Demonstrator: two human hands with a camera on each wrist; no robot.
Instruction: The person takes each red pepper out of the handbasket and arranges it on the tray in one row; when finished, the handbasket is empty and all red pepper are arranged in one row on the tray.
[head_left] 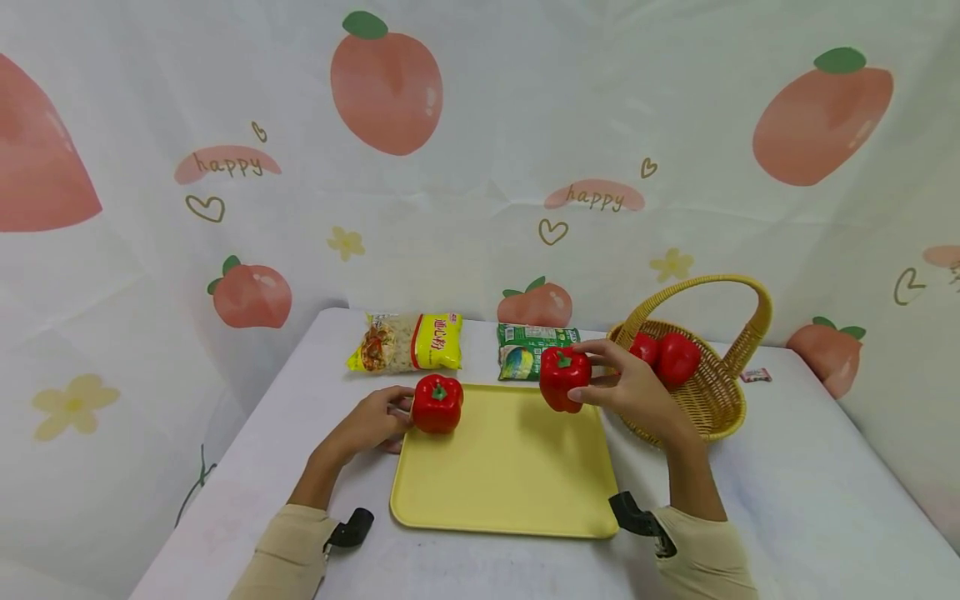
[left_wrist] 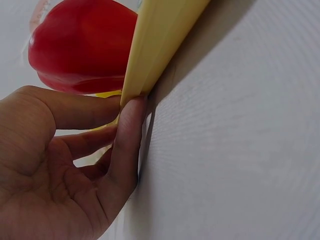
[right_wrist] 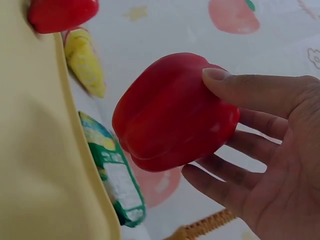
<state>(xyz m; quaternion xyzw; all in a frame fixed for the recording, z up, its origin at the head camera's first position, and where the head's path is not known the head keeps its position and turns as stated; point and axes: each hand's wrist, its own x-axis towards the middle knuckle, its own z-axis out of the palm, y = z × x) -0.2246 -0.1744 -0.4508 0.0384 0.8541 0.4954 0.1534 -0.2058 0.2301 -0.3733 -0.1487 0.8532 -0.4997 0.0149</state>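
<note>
My right hand (head_left: 637,390) grips a red bell pepper (head_left: 558,385) between thumb and fingers, above the right back part of a yellow tray (head_left: 510,483). The right wrist view shows this pepper off the tray surface, its smooth side facing the camera. At the tray's left edge, my left hand (head_left: 377,419) pinches the rim, thumb and fingers on either side of it in the left wrist view. A second red bell pepper (head_left: 437,410) sits upright on the tray's back left corner, close by the left fingers.
Right of the tray stands a wicker basket (head_left: 712,407) with a tall handle, holding red bell peppers (head_left: 678,360). Behind the tray lie a yellow food bag (head_left: 438,342) and a green packet (head_left: 517,362). A small red wrapper (head_left: 756,375) lies beyond the basket.
</note>
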